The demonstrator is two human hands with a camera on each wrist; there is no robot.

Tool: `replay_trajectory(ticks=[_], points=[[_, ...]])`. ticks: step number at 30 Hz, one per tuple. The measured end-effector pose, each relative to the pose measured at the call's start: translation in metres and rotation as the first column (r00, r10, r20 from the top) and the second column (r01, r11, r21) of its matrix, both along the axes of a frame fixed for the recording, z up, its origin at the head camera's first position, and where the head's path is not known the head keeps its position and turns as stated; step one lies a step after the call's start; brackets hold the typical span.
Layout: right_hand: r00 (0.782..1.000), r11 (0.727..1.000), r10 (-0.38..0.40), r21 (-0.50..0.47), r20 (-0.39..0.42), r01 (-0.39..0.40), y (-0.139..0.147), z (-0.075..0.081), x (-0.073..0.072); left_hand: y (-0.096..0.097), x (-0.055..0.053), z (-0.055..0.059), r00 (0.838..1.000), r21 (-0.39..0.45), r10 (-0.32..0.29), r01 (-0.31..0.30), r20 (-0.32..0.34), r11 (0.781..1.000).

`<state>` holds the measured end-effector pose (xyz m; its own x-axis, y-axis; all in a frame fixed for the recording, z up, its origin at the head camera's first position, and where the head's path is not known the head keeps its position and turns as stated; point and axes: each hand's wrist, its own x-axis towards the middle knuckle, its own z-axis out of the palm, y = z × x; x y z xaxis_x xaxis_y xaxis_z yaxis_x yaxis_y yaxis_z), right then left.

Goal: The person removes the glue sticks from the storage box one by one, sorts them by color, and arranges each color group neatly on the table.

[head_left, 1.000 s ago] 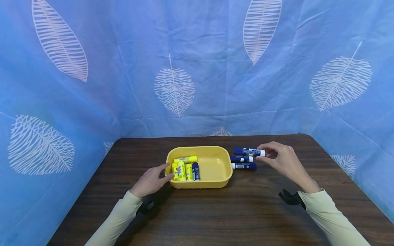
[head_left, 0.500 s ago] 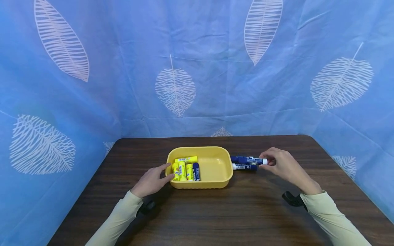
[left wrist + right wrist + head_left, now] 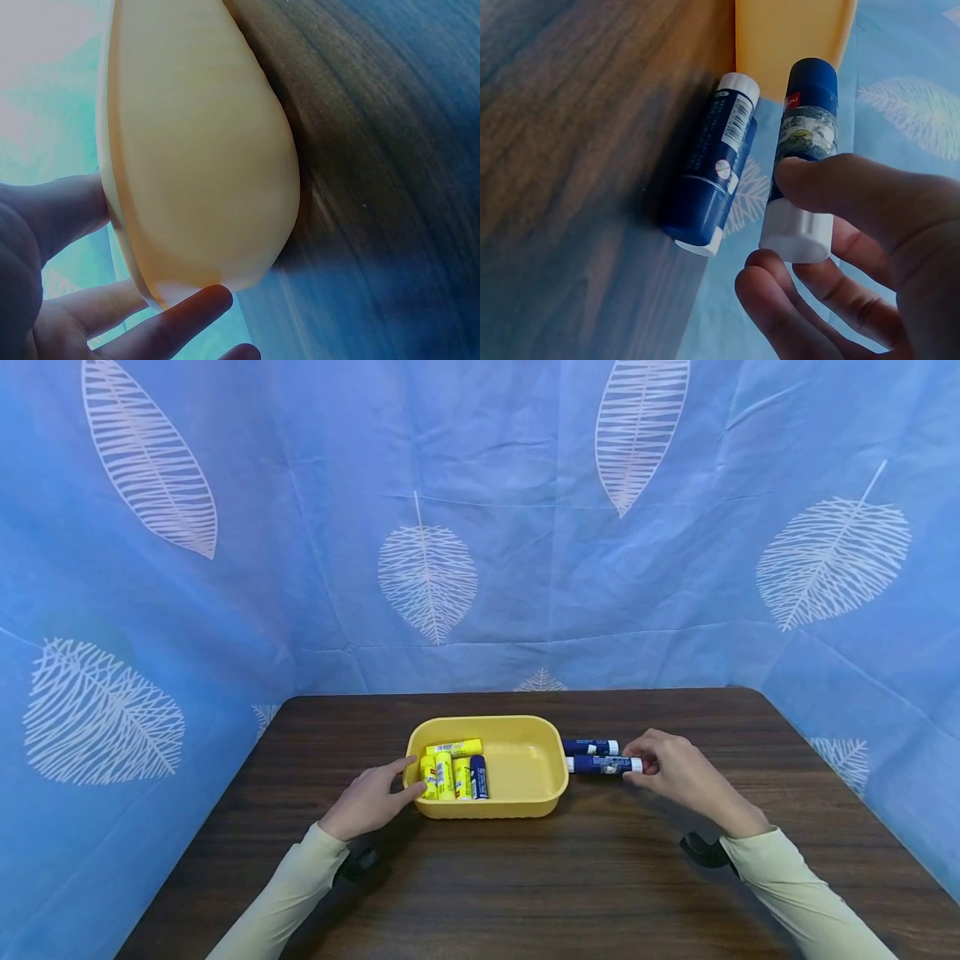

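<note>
I see from afar the right hand [image 3: 684, 782] pinching a blue stick [image 3: 804, 135] near a similar stick [image 3: 718, 142]; the left hand [image 3: 369, 803] clasps the yellow tray [image 3: 487, 811].

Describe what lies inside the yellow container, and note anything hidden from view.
Inside the yellow container lie four yellow tubes and one dark blue tube, gathered toward the left hand. The floor directly beneath these tubes is covered and cannot be seen.

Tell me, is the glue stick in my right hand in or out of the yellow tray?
Out. The head view shows the right hand holding the navy glue stick right of the yellow tray.
</note>
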<state>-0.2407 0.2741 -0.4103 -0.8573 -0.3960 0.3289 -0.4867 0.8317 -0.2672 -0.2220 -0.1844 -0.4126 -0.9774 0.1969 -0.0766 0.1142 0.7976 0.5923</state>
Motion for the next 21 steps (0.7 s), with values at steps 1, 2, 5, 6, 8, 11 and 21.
replay_trajectory(ticks=[1, 2, 5, 6, 8, 11, 21], points=[[1.0, 1.0, -0.002, 0.001, 0.006, 0.002, 0.0, -0.001, 0.0, 0.0, 0.0, 0.0, 1.0, 0.0, -0.001, 0.001, -0.001, 1.0], [1.0, 1.0, -0.003, 0.003, 0.009, 0.003, -0.001, -0.002, 0.0, 0.0, 0.0, 0.0, 1.0, 0.0, -0.003, 0.003, -0.001, 1.0], [1.0, 1.0, 0.002, 0.008, 0.02, -0.002, -0.002, -0.005, -0.001, 0.0, 0.0, 0.0, 1.0, -0.002, -0.003, 0.003, -0.002, 1.0], [1.0, 1.0, 0.004, 0.013, 0.021, -0.004, -0.002, -0.006, -0.001, 0.0, 0.0, 0.0, 1.0, -0.003, -0.003, 0.003, -0.002, 1.0], [1.0, 1.0, 0.012, 0.018, 0.025, -0.013, -0.003, -0.008, -0.001, 0.0, 0.0, 0.0, 1.0, -0.006, -0.002, 0.002, -0.002, 1.0], [0.999, 0.999, 0.024, 0.023, 0.033, -0.024, -0.003, -0.011, -0.002, 0.0, 0.0, 0.0, 1.0, -0.007, 0.0, 0.0, -0.001, 1.0], [0.998, 0.999, 0.015, 0.045, 0.066, -0.018, -0.006, -0.016, -0.002, 0.0, 0.0, 0.0, 1.0, -0.001, 0.0, 0.0, 0.0, 1.0]])
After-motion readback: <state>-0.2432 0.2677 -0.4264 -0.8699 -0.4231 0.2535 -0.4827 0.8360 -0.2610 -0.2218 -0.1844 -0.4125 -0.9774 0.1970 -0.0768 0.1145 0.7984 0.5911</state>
